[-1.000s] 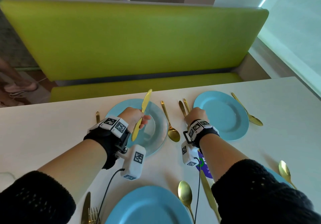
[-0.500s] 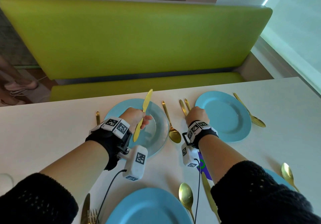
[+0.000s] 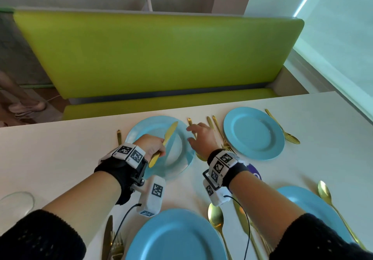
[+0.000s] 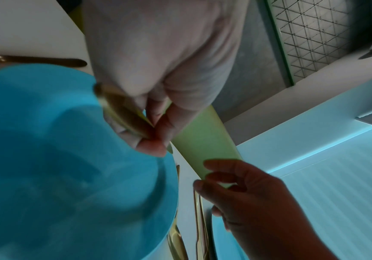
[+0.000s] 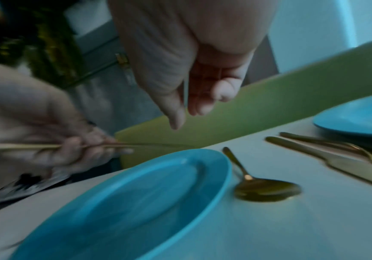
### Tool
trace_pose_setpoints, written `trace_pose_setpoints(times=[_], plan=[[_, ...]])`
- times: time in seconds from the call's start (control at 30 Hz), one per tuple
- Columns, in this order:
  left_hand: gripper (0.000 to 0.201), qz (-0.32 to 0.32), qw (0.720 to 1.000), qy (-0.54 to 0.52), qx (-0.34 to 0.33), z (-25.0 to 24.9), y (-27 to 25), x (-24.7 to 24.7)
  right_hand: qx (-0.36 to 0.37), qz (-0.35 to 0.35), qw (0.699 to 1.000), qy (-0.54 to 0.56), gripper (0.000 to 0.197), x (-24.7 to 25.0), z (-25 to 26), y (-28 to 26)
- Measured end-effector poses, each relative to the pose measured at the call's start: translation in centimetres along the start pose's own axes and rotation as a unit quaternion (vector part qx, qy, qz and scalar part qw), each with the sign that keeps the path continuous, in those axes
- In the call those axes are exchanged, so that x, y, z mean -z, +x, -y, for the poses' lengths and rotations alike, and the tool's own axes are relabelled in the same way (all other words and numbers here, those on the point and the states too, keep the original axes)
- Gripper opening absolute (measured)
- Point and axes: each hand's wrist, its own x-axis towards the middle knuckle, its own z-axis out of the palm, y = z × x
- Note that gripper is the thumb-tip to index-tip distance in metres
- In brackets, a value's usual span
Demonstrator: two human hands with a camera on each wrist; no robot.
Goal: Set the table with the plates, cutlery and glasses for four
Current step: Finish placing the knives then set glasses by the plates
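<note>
Over the far left blue plate (image 3: 175, 166), my left hand (image 3: 159, 148) grips a gold knife (image 3: 170, 133) by its handle, blade pointing away. The left wrist view shows its fingers (image 4: 156, 140) pinching the handle (image 4: 118, 109) above the plate (image 4: 69, 167). My right hand (image 3: 190, 134) hovers with its fingers spread and holds nothing. It is just right of that plate, above a gold spoon (image 5: 265, 190). A gold knife and fork (image 3: 216, 126) lie between this hand and the far right plate (image 3: 254, 132).
Two more blue plates (image 3: 175, 237) (image 3: 314, 209) sit at the near edge with gold spoons (image 3: 216, 219) (image 3: 325, 191), a knife and a fork (image 3: 109, 235). A clear glass (image 3: 16, 203) stands near left. A green bench (image 3: 161, 54) runs behind the table.
My right hand left the knife and fork by the far right plate, opened and moved left toward the left plate. The left hand tipped its knife lower over the plate.
</note>
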Motion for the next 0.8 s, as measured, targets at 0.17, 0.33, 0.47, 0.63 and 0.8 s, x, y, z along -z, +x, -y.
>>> trace_pose_setpoints(times=[0.17,0.33,0.47,0.63,0.8], plan=[[0.024,0.028,0.998,-0.061,-0.019,1.6,-2.9,1.1,0.129,0.045,0.989,-0.058,0.031,-1.7,3.7,-4.1],[0.034,0.067,0.997,-0.026,-0.019,3.9,-5.3,3.9,0.156,0.013,0.986,-0.058,0.02,-3.5,6.4,-7.9],[0.047,0.114,0.993,-0.008,-0.015,5.2,-7.8,6.4,0.189,-0.029,0.98,-0.061,0.011,-5.0,9.5,-10.7],[0.049,0.135,0.99,0.043,-0.026,6.3,-9.9,9.6,0.194,-0.097,0.974,-0.069,0.011,-6.5,13.2,-12.7],[0.023,0.001,0.982,0.156,-0.108,6.2,-10.2,13.4,0.054,0.006,0.991,-0.118,0.022,-6.6,16.6,-12.8]])
